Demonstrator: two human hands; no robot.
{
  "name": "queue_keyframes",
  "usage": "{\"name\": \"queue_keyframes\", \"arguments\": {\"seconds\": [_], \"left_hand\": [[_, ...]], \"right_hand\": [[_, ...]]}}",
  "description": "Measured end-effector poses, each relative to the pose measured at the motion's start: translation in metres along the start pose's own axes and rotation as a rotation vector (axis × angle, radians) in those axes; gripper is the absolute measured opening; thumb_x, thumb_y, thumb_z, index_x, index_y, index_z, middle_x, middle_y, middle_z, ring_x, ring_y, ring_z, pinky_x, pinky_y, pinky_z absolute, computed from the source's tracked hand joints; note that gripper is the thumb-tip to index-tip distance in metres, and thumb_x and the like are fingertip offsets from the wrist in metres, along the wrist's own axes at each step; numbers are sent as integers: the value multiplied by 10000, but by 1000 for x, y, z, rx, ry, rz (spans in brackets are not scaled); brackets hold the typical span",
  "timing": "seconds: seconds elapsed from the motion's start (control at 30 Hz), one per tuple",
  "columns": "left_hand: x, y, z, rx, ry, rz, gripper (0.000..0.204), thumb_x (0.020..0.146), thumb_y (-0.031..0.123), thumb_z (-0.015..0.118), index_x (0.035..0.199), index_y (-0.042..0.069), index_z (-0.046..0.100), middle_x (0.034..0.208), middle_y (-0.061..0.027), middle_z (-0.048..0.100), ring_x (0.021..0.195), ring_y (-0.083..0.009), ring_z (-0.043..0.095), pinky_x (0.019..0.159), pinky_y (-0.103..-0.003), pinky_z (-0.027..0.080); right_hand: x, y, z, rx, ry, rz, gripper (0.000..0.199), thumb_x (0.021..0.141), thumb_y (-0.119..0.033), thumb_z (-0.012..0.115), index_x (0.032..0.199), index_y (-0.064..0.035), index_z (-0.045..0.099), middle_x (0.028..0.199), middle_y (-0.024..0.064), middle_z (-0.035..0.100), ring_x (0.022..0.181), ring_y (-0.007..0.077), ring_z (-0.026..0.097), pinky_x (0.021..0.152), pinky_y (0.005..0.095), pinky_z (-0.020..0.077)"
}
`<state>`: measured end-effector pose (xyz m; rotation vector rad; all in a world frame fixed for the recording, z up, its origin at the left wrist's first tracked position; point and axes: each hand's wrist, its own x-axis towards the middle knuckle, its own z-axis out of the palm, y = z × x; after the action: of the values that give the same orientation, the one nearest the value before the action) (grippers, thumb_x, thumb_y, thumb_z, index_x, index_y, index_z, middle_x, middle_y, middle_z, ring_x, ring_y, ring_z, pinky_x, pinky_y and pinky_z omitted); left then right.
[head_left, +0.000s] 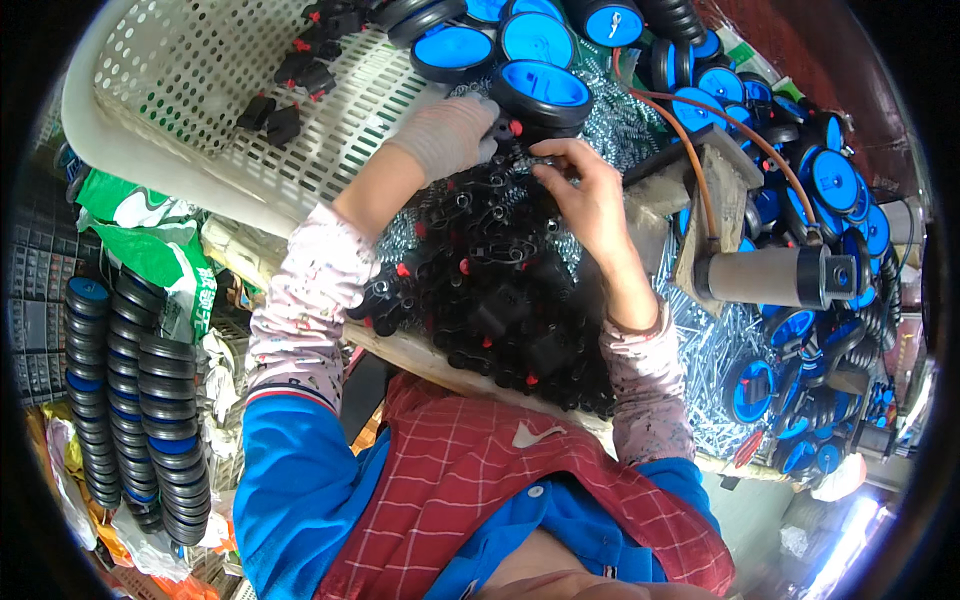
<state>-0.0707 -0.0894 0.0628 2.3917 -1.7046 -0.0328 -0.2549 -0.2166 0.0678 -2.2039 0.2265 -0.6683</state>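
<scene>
My left hand, in a thin pale glove, is closed around a small black plastic part with a red tab. Close to it on the right, my bare right hand has its thumb and forefinger nearly together; whatever sits between them is too small to name. Below both hands spreads a heap of black plastic parts, some with red tabs. Just beyond the fingers lies a blue-centred black wheel, and loose metal screws are scattered beside it.
A white perforated basket stands at the far left with several black parts in it. On the right, a metal cylinder with orange hoses is mounted by a wooden block. Long metal pins and more blue wheels surround it. Stacked wheels stand left.
</scene>
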Motion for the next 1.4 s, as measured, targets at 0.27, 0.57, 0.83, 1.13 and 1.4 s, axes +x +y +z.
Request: {"name": "queue_keyframes", "arguments": {"seconds": [0.27, 0.57, 0.83, 1.13, 1.4], "left_hand": [[-71, 18, -24, -1498, 166, -180, 474, 902, 108, 628, 1329, -33, 476, 1235, -122, 585, 1105, -209, 615, 926, -366, 569], [-118, 26, -16, -1714, 395, -251, 401, 932, 83, 619, 1326, 53, 548, 1180, -68, 628, 1086, -180, 625, 895, -326, 553], [-161, 34, -14, -1699, 652, -232, 539, 885, -34, 627, 1371, 88, 429, 1183, -102, 579, 1081, -185, 604, 907, -311, 522], [-238, 22, 0, -700, 835, -377, 395, 784, -41, 732, 1145, 51, 599, 1073, -82, 582, 882, -158, 606, 794, -282, 497], [-246, 20, 18, -460, 870, -410, 300, 797, -6, 760, 985, 76, 541, 1065, -114, 662, 883, -187, 630, 819, -316, 505]], "right_hand": [[3, -13, -1, 598, 60, 101, 304, 903, 67, 653, 1196, -4, 612, 1120, 55, 674, 926, 58, 590, 834, 208, 487], [1, -63, 17, 136, -27, -230, 327, 808, -79, 772, 1117, -73, 665, 877, 80, 650, 745, 171, 628, 691, 275, 520], [6, -95, 55, 127, -228, -409, 480, 780, -77, 778, 1222, -87, 591, 1186, 109, 607, 994, 302, 635, 816, 357, 541], [11, -73, 96, -19, -594, -327, 348, 808, -53, 722, 1142, -58, 628, 1108, 125, 625, 942, 326, 658, 802, 389, 543], [-12, -49, 164, -347, -710, -570, 244, 805, -81, 677, 1045, -46, 650, 963, 159, 649, 910, 374, 651, 783, 439, 540]]}}
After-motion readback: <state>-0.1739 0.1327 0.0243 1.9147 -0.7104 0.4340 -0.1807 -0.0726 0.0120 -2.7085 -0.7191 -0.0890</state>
